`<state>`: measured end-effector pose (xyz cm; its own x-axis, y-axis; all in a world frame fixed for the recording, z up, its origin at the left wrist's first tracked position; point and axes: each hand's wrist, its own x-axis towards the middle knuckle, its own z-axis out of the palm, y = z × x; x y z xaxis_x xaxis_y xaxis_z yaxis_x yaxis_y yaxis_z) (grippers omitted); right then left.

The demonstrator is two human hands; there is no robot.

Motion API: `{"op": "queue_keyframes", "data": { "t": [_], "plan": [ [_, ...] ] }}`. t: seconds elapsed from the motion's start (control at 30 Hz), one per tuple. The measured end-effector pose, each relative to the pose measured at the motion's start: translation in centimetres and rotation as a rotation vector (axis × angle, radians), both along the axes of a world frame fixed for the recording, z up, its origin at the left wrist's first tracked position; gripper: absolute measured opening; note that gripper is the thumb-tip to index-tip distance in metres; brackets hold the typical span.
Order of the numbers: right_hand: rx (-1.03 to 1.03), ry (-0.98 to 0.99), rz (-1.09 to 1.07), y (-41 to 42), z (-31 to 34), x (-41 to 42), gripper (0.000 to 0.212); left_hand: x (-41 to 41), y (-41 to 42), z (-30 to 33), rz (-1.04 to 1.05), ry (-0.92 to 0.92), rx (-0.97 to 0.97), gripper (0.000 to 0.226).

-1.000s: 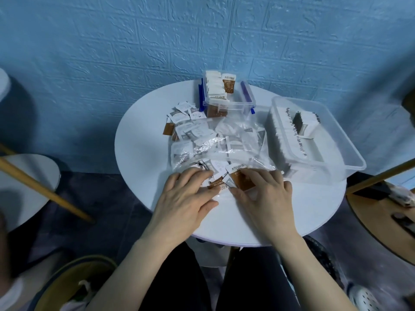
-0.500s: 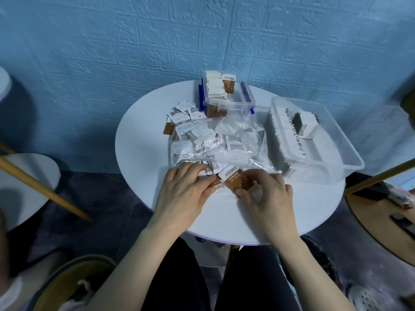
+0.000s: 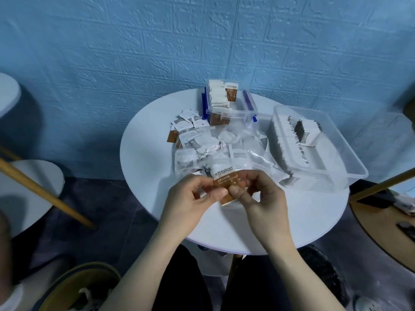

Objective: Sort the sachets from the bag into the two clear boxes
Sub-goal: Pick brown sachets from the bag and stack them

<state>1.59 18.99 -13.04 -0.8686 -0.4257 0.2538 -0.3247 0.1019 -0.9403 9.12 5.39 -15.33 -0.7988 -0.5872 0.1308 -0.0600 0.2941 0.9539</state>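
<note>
Both hands, left (image 3: 193, 194) and right (image 3: 258, 194), pinch a brown sachet (image 3: 225, 184) above the surface's (image 3: 148, 176) near edge; next, likely the far box (image 3: 232, 108) holding brown ones.

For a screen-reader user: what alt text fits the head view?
Both hands, left hand and right hand, hold a brown-and-white sachet over a round white table, with a clear bag of sachets and two clear boxes beyond.

Person's left hand (image 3: 197, 194) and right hand (image 3: 258, 196): bare, no rings; forearms unsleeved; dark trousers (image 3: 258, 286) over the lap
</note>
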Motion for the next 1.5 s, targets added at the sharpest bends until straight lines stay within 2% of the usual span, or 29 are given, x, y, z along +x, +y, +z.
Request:
{"op": "queue_keyframes", "data": {
  "t": [0.1,0.17,0.27,0.43,0.53,0.63,0.7,0.87,1.03,1.23,1.37,1.5],
  "plan": [
    [0.009,-0.01,0.046,-0.2,-0.1,0.5,0.02,0.0,-0.7,0.1,0.038,0.041,0.202,0.014],
    [0.144,0.093,0.081,-0.2,-0.4,0.3,0.012,0.2,-1.2,0.1,0.09,0.08,0.216,0.015],
    [0.431,0.355,0.098,-0.3,-1.2,0.1,0.013,0.5,-1.6,-0.1,0.233,0.095,0.172,0.013],
    [0.617,0.538,0.035,-0.4,-1.4,-0.6,0.018,0.6,-1.2,-1.0,0.296,0.139,0.234,0.01],
    [0.769,0.616,-0.001,-1.0,-1.2,-1.0,0.025,0.5,-1.3,-1.1,0.287,0.134,0.253,0.01],
    [0.958,0.664,0.003,-1.6,-1.3,-1.2,0.047,0.5,-1.5,-1.0,0.268,0.112,0.26,0.009],
    [1.017,0.685,-0.023,-1.9,-1.5,-1.3,0.053,0.6,-1.5,-0.9,0.263,0.106,0.264,0.009],
    [0.974,0.78,-0.059,-2.4,-1.3,-1.0,0.029,0.7,-1.5,-0.7,0.246,0.105,0.28,0.008],
    [0.777,0.869,-0.022,-0.8,-1.8,-1.5,0.008,1.0,-1.8,-0.7,0.198,0.102,0.306,0.006],
    [0.546,0.957,-0.013,1.3,-2.4,-1.9,0.006,1.2,-1.9,-0.6,0.17,0.08,0.29,0.005],
    [0.368,0.977,0.001,3.8,-3.3,-1.6,0.018,1.5,-1.8,-0.1,0.173,0.057,0.262,0.006],
    [0.291,1.069,0.03,5.0,-2.8,-1.3,0.022,1.8,-1.2,0.4,0.095,-0.049,0.25,0.005]
  ]
}}
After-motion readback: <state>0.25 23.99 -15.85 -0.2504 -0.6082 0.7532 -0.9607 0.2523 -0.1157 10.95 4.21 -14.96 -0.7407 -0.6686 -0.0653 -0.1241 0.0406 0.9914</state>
